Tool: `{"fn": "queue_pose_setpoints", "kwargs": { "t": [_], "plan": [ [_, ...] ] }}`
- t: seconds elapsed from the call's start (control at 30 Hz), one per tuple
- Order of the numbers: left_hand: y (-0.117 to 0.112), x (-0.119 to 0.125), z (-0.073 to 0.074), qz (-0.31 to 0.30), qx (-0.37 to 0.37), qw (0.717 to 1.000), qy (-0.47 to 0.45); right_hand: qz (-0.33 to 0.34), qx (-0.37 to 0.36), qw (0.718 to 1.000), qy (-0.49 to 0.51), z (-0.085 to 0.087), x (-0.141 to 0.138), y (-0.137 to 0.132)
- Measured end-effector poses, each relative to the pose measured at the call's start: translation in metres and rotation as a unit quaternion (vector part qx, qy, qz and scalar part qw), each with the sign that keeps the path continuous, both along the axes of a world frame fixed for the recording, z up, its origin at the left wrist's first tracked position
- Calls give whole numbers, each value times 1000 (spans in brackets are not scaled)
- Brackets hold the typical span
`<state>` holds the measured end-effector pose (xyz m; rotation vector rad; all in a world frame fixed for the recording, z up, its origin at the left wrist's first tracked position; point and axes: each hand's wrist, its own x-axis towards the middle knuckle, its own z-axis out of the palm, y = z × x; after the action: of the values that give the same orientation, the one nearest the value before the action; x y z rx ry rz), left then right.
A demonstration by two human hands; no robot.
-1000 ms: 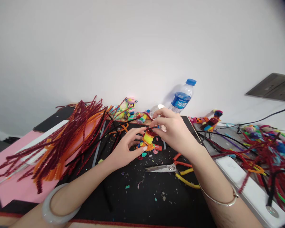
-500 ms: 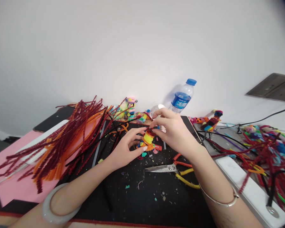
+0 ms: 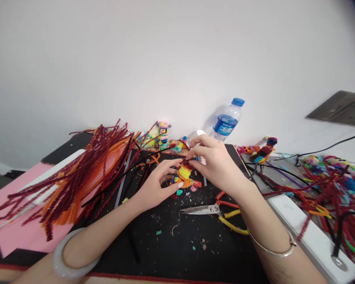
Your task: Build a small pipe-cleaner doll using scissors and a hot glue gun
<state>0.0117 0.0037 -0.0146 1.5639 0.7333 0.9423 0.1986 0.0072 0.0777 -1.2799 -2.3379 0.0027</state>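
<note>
Between my hands stands a small pipe-cleaner figure (image 3: 184,172), yellow in the middle, dark red on top, with orange and blue at its base. My left hand (image 3: 158,183) grips it from the left, the thumb at the base and the fingers behind the upper part. With thumb and fingers pinched, my right hand (image 3: 213,159) works at the dark red top; its fingertips partly cover it. Just below and to the right, scissors (image 3: 207,210) with one orange and one yellow handle lie on the black mat (image 3: 165,252), blades pointing left.
Dark red and orange pipe cleaners (image 3: 85,169) are heaped at the left over pink paper (image 3: 14,232). A water bottle (image 3: 227,122) leans by the wall. At the right lie a white box-like device (image 3: 310,236) and tangled pipe cleaners (image 3: 337,189). Finished-looking figures (image 3: 163,132) stand behind.
</note>
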Motion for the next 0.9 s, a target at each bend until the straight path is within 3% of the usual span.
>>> {"fn": "queue_pose_setpoints", "kwargs": {
  "t": [0.7,0.9],
  "plan": [
    [1,0,-1,-3,5,1000,2,2,-2,1000,-3,-1,-1,-1],
    [1,1,-1,1,-10,1000,-2,16,-21,1000,13,7,-1,-5]
  ]
}}
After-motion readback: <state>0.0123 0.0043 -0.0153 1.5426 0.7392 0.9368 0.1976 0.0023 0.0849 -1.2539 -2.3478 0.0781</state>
